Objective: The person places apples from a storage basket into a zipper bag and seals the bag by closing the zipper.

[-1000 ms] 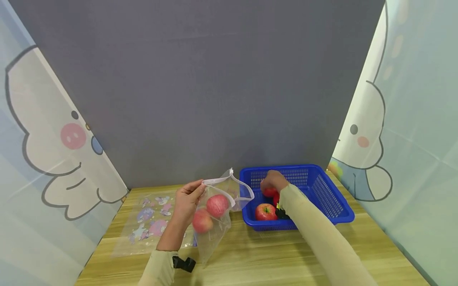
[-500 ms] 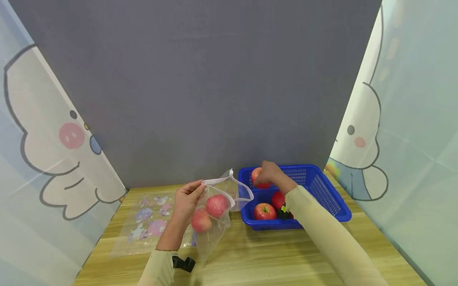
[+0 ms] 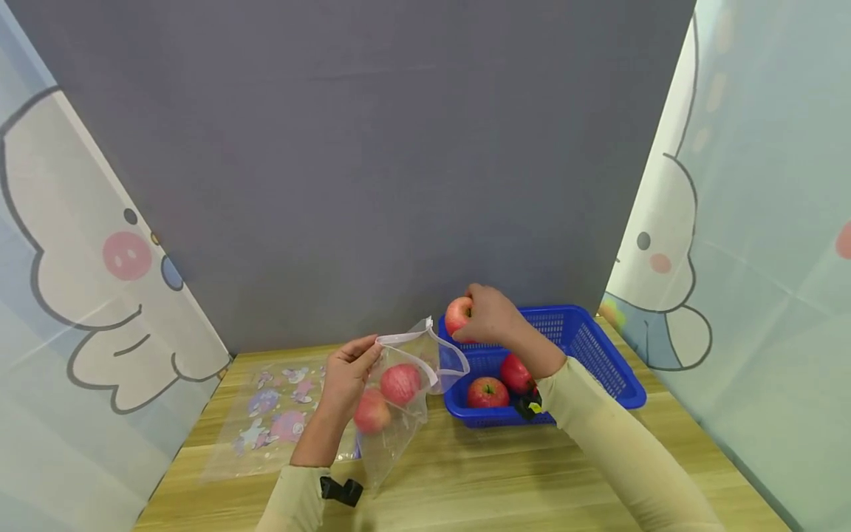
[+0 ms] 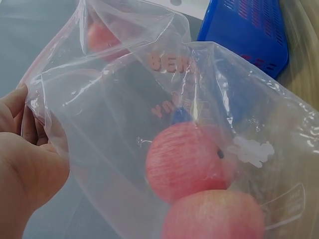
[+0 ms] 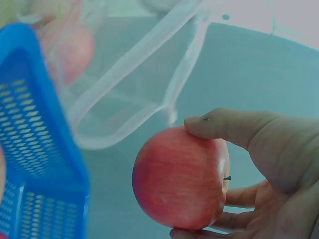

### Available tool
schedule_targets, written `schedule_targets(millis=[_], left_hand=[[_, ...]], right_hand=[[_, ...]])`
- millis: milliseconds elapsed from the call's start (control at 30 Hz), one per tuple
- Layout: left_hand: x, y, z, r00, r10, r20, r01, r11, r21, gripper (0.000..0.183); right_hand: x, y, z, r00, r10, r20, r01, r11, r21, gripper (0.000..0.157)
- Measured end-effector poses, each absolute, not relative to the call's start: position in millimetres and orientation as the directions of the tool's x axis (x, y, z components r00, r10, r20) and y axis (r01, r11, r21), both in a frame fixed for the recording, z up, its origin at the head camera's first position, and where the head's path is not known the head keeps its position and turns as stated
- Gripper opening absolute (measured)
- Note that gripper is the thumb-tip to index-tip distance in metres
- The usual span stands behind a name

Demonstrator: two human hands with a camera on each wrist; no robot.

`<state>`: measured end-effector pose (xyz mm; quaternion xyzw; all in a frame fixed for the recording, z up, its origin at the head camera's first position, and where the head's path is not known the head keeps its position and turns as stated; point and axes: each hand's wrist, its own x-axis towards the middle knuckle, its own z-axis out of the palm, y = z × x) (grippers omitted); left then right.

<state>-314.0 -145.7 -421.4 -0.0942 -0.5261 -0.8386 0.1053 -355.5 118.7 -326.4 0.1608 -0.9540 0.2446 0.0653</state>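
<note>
My left hand (image 3: pixel 349 373) pinches the rim of a clear zip bag (image 4: pixel 114 114) whose white-edged mouth gapes to the right. Inside the bag are two apples, an upper apple (image 3: pixel 400 383) and a lower apple (image 3: pixel 372 411). My right hand (image 3: pixel 490 316) grips another apple (image 5: pixel 179 177) between thumb and fingers, above the back left rim of a blue basket (image 3: pixel 621 380) and close to the bag's mouth. Down in the basket lie a front apple (image 3: pixel 488 392) and a red apple (image 3: pixel 516 373), the latter partly behind my right wrist.
A flat clear bag with cartoon prints (image 3: pixel 282 414) lies on the wooden table (image 3: pixel 459 488), left of the held bag. A grey panel (image 3: pixel 372 185) rises behind the table, with printed curtains on both sides.
My right hand has lifted an apple out of the basket and carried it up and leftward, towards the bag's mouth. The left hand and the bag have hardly moved.
</note>
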Motion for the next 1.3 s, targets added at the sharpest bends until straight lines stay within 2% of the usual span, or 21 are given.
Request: schedule_targets(millis=[233,400,533,800,1300], left_hand=[[-312.3,-146.3,-424.5,-0.965,-0.073,0.253,0.259,-0.429,0.865,0.018],[-311.1,-144.8,-426.1,-0.966,-0.081,0.245,0.256,-0.428,0.867,0.014],[-312.5,-143.7,-426.9,-0.965,-0.086,0.247,0.26,-0.428,0.865,0.021],[-314.3,-143.1,-427.5,-0.965,-0.078,0.251,0.259,-0.436,0.862,0.026],[-316.4,-140.6,-426.1,-0.961,-0.097,0.261,0.276,-0.432,0.859,0.021]], right_hand=[[-331.4,102.9,-318.9,-0.917,-0.335,0.217,-0.399,0.793,-0.46,0.063],[-323.6,95.7,-320.2,-0.908,-0.361,0.21,-0.418,0.781,-0.464,0.063],[-321.1,92.4,-320.7,-0.907,-0.37,0.198,-0.42,0.774,-0.474,0.062],[-321.7,87.3,-329.5,-0.898,-0.413,0.153,-0.428,0.735,-0.526,0.061],[-321.6,82.7,-343.5,-0.907,-0.407,0.113,-0.399,0.739,-0.542,0.063]])
